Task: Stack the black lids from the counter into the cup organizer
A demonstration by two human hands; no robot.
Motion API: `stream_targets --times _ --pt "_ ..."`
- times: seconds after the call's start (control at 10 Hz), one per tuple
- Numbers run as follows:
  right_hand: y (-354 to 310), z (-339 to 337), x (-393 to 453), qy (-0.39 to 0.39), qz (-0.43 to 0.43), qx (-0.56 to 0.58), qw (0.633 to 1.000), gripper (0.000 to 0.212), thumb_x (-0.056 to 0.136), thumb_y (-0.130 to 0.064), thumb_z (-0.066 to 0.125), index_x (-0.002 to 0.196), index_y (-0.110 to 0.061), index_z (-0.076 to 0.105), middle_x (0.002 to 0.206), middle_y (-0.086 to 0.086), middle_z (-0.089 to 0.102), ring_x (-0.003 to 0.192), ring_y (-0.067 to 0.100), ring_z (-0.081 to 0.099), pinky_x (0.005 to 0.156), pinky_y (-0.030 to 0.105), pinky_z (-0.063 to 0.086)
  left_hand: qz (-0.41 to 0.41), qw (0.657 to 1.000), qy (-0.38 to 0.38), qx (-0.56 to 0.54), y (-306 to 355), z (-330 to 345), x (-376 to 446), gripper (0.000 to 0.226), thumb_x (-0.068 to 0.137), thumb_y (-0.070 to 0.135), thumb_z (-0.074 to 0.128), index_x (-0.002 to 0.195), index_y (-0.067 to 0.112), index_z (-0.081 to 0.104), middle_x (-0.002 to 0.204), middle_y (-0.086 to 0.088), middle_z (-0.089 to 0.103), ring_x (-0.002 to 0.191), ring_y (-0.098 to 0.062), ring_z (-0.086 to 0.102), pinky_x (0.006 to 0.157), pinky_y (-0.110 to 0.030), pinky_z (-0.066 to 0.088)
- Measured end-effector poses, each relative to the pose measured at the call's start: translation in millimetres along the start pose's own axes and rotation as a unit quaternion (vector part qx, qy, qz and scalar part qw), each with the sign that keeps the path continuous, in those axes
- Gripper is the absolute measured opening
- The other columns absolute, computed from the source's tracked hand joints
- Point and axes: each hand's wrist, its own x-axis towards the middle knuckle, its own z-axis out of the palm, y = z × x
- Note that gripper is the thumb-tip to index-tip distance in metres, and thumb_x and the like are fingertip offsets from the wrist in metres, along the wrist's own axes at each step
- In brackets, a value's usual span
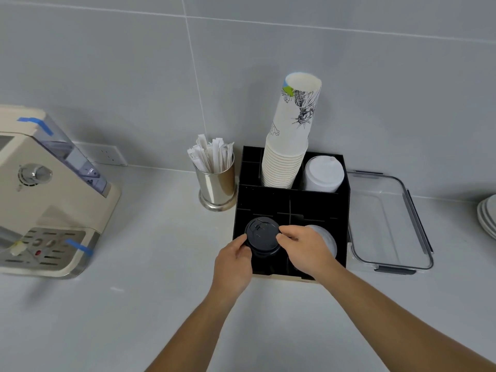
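Note:
A stack of black lids [261, 238] sits in the front left compartment of the black cup organizer [271, 200]. My left hand [233, 260] grips the stack's left side with thumb and fingers. My right hand [306, 247] holds its right edge, fingertips on the top lid's rim. The organizer's back holds a tall stack of paper cups [290, 146] and a stack of white lids [324, 173]. Translucent lids [328, 238] in the front right compartment are partly hidden behind my right hand.
A metal cup of wrapped stirrers [216, 181] stands left of the organizer. A cream coffee machine [45, 194] is at the far left. A clear plastic container [389, 224] lies right of the organizer, with white plates [488, 216] at the right edge.

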Motion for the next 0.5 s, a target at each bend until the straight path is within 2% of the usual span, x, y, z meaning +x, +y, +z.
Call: stream_targets --times 0.1,0.2,0.3,0.4,0.5 --pt "0 -4 -5 -0.023 0.032 0.048 0.998 0.015 0.090 -0.036 0.058 0.097 -0.032 0.071 0.092 -0.003 0.072 0.084 0.011 0.068 0.071 0.015 0.050 0.002 0.999 0.009 -0.033 1 -5 -2 0.039 0.095 0.016 0.048 0.132 0.026 0.058 0.121 0.019 0.065 0.103 0.007 0.059 0.091 -0.015 0.044" --pt "1 -8 -13 -0.023 0.051 0.081 0.995 0.029 0.088 -0.037 0.058 0.111 -0.022 0.069 0.107 0.000 0.072 0.094 0.016 0.066 0.099 0.031 0.039 -0.006 0.999 0.030 -0.044 2 -12 -5 0.036 0.095 0.018 0.051 0.130 0.022 0.061 0.126 0.011 0.063 0.106 -0.002 0.057 0.091 -0.019 0.044" --pt "-3 -16 -27 -0.029 0.055 0.162 0.985 0.016 0.086 -0.035 0.064 0.099 -0.035 0.074 0.102 -0.008 0.073 0.099 0.005 0.064 0.096 0.033 0.049 0.001 0.998 0.046 -0.035 6 -22 -10 0.033 0.094 0.022 0.054 0.126 0.023 0.062 0.116 0.015 0.062 0.098 0.001 0.058 0.083 -0.019 0.046" --pt "-13 -29 -42 -0.027 0.031 0.207 0.978 0.010 0.083 -0.033 0.066 0.084 -0.032 0.075 0.096 -0.006 0.075 0.096 0.004 0.069 0.102 0.040 0.047 0.017 0.999 0.036 -0.025 12 -28 -16 0.035 0.092 0.023 0.054 0.126 0.024 0.062 0.126 0.008 0.064 0.113 -0.010 0.060 0.097 -0.030 0.049" --pt "-33 -53 -64 -0.010 -0.022 0.296 0.955 0.010 0.087 -0.025 0.068 0.092 -0.029 0.075 0.099 -0.007 0.077 0.095 0.006 0.071 0.098 0.033 0.049 0.088 0.995 0.037 0.017 26 -32 -23 0.040 0.093 0.026 0.056 0.133 0.026 0.056 0.133 0.011 0.058 0.117 -0.006 0.054 0.096 -0.023 0.044"
